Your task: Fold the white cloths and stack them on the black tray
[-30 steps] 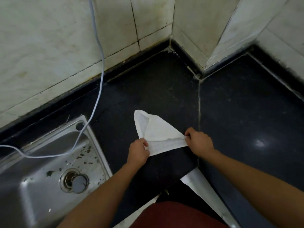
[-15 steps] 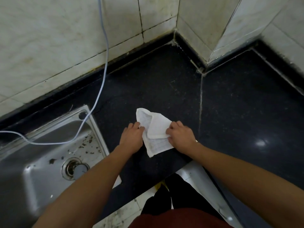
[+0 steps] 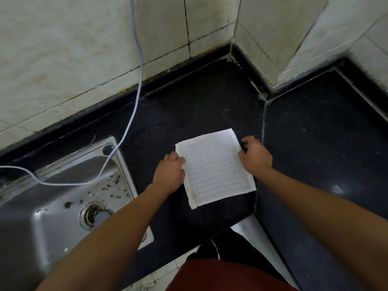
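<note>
White cloth: opened from a bunch, now laid flat on counter;
Left hand: left edge pinched, apparently;
Right hand: right edge gripped

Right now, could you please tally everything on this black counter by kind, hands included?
White checked fabric cloth: 1
Stainless steel sink: 1
Thin pale cable: 1
Bare hands (left hand, right hand): 2
Black tray: 0 in view
Total: 5
</note>
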`<state>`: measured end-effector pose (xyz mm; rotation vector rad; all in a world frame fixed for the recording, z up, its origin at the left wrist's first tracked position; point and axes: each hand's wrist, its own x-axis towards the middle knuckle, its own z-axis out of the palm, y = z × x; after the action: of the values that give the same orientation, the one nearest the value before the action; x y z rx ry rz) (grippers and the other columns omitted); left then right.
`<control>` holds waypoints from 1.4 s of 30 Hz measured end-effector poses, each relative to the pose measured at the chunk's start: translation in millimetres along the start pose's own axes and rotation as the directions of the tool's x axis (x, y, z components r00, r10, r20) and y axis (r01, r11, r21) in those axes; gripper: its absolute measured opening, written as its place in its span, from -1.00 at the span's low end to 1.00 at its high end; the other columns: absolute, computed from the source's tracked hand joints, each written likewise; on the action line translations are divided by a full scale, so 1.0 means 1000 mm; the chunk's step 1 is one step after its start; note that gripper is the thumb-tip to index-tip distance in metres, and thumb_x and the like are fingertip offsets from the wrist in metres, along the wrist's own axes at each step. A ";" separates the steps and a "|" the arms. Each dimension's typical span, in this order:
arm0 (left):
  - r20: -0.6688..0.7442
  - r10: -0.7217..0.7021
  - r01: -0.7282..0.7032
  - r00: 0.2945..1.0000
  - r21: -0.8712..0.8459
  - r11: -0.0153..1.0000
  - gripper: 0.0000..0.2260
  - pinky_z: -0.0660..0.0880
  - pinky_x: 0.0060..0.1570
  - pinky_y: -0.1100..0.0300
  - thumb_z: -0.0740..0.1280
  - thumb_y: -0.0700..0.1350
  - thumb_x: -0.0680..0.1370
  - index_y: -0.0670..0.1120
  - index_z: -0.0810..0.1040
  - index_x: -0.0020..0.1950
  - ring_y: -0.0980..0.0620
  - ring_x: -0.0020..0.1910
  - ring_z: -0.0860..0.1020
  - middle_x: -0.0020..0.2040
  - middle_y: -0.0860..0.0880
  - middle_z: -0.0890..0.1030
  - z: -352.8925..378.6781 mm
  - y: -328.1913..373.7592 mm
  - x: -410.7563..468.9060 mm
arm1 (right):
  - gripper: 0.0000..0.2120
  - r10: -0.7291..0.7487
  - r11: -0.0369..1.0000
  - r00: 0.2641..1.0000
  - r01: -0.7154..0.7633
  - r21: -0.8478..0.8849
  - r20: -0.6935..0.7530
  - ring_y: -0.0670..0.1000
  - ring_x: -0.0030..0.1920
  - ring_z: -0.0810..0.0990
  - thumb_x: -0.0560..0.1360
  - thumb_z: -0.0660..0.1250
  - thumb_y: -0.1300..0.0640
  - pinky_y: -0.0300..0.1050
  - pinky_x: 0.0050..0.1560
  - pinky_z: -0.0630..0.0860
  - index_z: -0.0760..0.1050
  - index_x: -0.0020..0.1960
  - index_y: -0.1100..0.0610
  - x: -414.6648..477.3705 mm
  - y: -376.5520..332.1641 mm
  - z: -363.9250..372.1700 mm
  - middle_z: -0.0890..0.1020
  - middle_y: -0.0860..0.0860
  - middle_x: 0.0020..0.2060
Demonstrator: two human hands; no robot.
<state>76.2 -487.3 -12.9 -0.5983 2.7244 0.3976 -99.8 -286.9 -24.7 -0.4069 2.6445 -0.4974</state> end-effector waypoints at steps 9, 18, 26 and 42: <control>0.028 0.016 -0.020 0.999 0.138 0.990 -0.65 0.41 0.15 0.00 0.23 -0.16 0.55 -0.12 0.43 0.34 -0.12 0.20 0.39 0.26 -0.13 0.39 -0.012 0.004 0.057 | -0.56 -0.419 0.816 0.868 0.489 -0.309 0.267 0.08 0.37 0.27 0.60 0.18 0.09 0.00 0.13 0.52 0.31 0.47 0.04 0.028 -0.026 0.007 0.27 0.03 0.43; -0.066 -0.165 0.167 0.984 0.042 0.985 -0.72 0.51 -0.05 0.08 0.27 -0.14 0.54 -0.11 0.45 0.25 -0.07 0.10 0.47 0.18 -0.11 0.46 -0.008 0.010 0.044 | -0.59 -0.347 0.895 0.925 0.377 -0.239 0.157 0.05 0.28 0.34 0.57 0.23 0.04 -0.04 0.03 0.52 0.37 0.41 0.06 0.021 -0.014 0.004 0.35 0.02 0.33; 0.169 0.215 -0.210 0.962 -0.044 0.977 -0.78 0.45 -0.05 0.10 0.27 0.03 0.56 -0.08 0.49 0.09 -0.01 0.06 0.48 0.07 -0.02 0.50 0.023 0.040 -0.041 | -0.73 -0.118 0.973 0.978 0.148 -0.176 0.171 0.06 0.01 0.56 0.54 0.28 -0.07 -0.07 -0.04 0.47 0.49 0.16 0.05 -0.049 0.030 0.001 0.48 0.00 0.09; 0.042 0.238 -0.239 0.970 0.024 0.971 -0.82 0.37 -0.10 0.13 0.23 -0.25 0.45 -0.14 0.47 0.04 -0.06 0.03 0.44 0.05 -0.08 0.48 0.053 0.033 -0.083 | -0.85 0.316 0.710 0.896 -0.441 0.549 0.311 -0.02 -0.34 0.55 0.45 0.38 0.37 -0.25 -0.43 0.51 0.56 -0.23 0.17 -0.093 0.041 0.008 0.59 0.11 -0.28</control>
<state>146.3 -411.4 -24.2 -0.2519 2.7670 0.4215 -23.6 -219.9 -16.3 0.2830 2.1224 -1.0568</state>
